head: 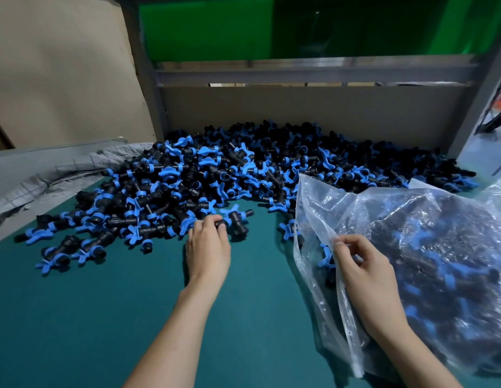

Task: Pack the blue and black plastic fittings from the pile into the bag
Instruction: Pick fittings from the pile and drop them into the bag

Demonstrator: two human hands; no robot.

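1. Fingers (214,219) of the left hand (208,247) curl round a black and blue fitting (239,225) at the near edge of the pile (215,169), apparently picking it off for packing.
2. Just right of the pile's near edge, the right hand (361,267) pinches the rim of the bag (426,225) between thumb and bent fingers. It holds the mouth raised and facing the pile, seemingly so each fitting has a short trip in.
3. Lying on its side against the pile's right flank, the bag looks well filled. Most of the pile is not yet packed, so the job appears to be partway through.
4. Behind the pile stands a board (299,107), likely keeping fittings from sliding off the back. Strays dot the table (103,317) at the pile's left near edge.
5. Whether the left hand holds more than one fitting cannot be told, since its palm faces away. Crinkled plastic blurs the bag's contents, and the frame cuts off the bag's far right. Left of the pile, a grey cloth (61,175) runs partly under the fittings.
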